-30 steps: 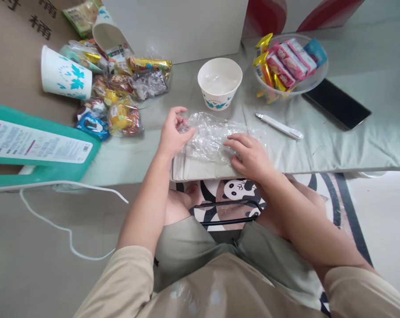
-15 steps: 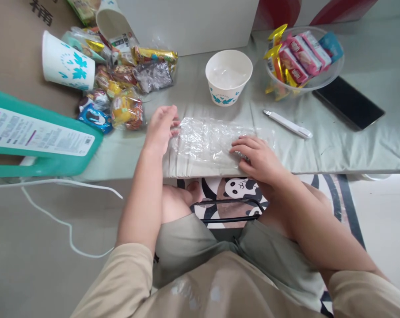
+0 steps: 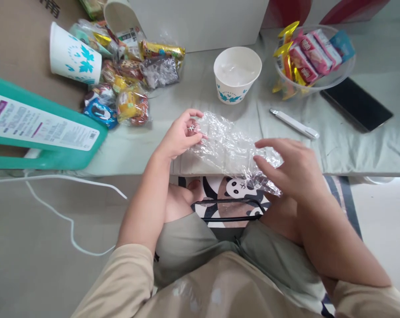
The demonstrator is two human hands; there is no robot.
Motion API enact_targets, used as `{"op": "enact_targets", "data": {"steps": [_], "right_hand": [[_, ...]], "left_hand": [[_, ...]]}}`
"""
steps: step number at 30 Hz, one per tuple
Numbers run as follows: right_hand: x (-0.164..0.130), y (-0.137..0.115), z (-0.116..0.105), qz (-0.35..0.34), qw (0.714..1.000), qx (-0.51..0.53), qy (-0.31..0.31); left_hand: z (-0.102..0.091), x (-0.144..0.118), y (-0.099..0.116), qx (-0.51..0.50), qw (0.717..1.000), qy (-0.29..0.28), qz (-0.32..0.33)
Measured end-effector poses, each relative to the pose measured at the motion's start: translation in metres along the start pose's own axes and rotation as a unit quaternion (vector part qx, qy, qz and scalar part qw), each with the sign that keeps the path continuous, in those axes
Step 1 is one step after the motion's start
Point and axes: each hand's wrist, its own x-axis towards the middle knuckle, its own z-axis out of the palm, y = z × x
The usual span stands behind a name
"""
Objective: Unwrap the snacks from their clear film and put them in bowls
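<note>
- Two bare hands frame a crinkled sheet of clear plastic film [image 3: 231, 145] as we look down from the head view, and it stretches between them at the table's front.
- On one side, the left hand [image 3: 178, 137] has thumb and curled fingers closed on the film's left end.
- Across from it, the right hand [image 3: 295, 168] is loosely spread, thumb and forefinger well parted over the film's right end; whether its fingertips touch, I can't tell.
- Underneath runs a pale green, wrinkled tablecloth [image 3: 345, 154], and just beyond the film stands a short white paper cup with teal leaves [image 3: 231, 95], something clear inside.
- Over to the right, a white slim cutter [image 3: 295, 124] lies near a round clear plastic tub [image 3: 347, 68] of pink and yellow packets [image 3: 310, 57], with a flat black phone [image 3: 357, 106] just beside it.
- Far left, a tilted tall white paper cup [image 3: 75, 57] leans by a heap of wrapped snacks [image 3: 131, 73], a teal plastic jug [image 3: 63, 159] nearer us.
- At the back, a large white box [image 3: 200, 26] closes off the middle.
- Down front, the film's near right corner reaches past the cloth's edge, above a panda-print mat [image 3: 239, 187].
- Side to side, cloth stretches from snacks to left hand, and from right hand to cutter.
</note>
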Motion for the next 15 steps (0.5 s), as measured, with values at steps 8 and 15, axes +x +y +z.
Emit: {"op": "enact_targets", "data": {"steps": [8,15], "right_hand": [[0.071,0.003,0.023,0.075,0.981,0.093,-0.153],[0.077,0.006,0.047,0.041,0.958,0.217,-0.180]], "left_hand": [[0.007,0.000,0.018,-0.044,0.992,-0.115,-0.003],[0.002,0.001,0.022,-0.094,0.990,-0.104,-0.031]]}}
